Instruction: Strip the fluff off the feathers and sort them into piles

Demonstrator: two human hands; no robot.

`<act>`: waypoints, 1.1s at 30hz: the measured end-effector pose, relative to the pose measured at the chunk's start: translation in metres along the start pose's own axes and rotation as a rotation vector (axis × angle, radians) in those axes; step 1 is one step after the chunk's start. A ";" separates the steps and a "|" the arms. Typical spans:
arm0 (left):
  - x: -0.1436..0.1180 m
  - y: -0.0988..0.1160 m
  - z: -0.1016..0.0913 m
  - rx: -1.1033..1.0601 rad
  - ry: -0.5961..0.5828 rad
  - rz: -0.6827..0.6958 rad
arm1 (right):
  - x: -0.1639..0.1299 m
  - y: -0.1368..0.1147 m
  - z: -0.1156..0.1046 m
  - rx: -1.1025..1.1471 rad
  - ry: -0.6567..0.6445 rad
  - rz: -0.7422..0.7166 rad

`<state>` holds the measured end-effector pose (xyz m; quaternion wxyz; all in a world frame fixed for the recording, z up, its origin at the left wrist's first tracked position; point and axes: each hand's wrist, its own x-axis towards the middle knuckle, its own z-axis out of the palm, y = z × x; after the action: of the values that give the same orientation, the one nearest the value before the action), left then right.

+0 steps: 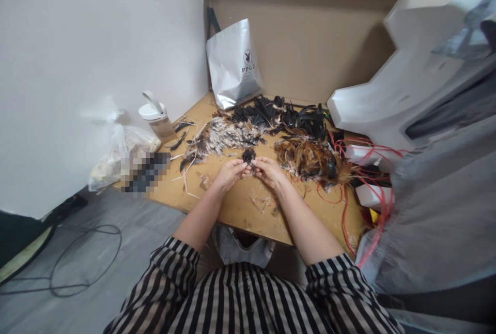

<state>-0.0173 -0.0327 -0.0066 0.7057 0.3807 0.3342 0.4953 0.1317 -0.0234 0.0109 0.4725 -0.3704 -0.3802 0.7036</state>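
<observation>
- At the desk's (240, 210) left, speckled feathers (222, 140) lie sorted.
- Centre: your left hand (230, 172) and right hand (267, 169) pinch one small dark feather bundle (248, 156), held just above the desk.
- To the right, a brown feather pile (308, 161) lies loose, seemingly unbundled.

White bag (233, 65) — "PPGZ" lettering under rabbit-head logo — nothing else legible.

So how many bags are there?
2. A silver bag stands against the cardboard at the back; a clear plastic bag lies at the table's left edge. Others may be hidden on the right.
</observation>
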 end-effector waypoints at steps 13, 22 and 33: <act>-0.002 0.003 0.005 0.076 0.023 0.009 | 0.001 0.003 -0.001 -0.104 0.022 0.003; 0.000 -0.002 0.001 0.046 0.007 0.017 | 0.006 0.009 0.004 -0.038 0.088 -0.113; 0.000 -0.001 0.002 -0.006 0.030 0.006 | 0.006 0.018 0.014 -0.153 0.164 -0.190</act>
<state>-0.0150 -0.0329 -0.0061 0.7003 0.3723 0.3419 0.5041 0.1108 -0.0251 0.0007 0.5367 -0.4240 -0.4261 0.5921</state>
